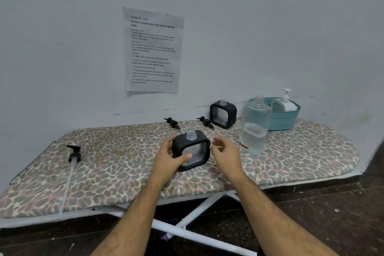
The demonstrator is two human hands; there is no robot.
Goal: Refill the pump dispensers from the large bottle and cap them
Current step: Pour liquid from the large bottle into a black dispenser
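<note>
The dispenser [191, 149] is clasped upright by the left hand [169, 157], its uncapped neck pointing up; beside it, the right hand [225, 155] is held loose, grasping nothing.

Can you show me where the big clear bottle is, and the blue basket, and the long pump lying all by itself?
big clear bottle [254, 129]: head view, middle of its body.
blue basket [284, 121]: head view, front woven wall.
long pump [74, 155]: head view, its black collar below the spout.
</note>
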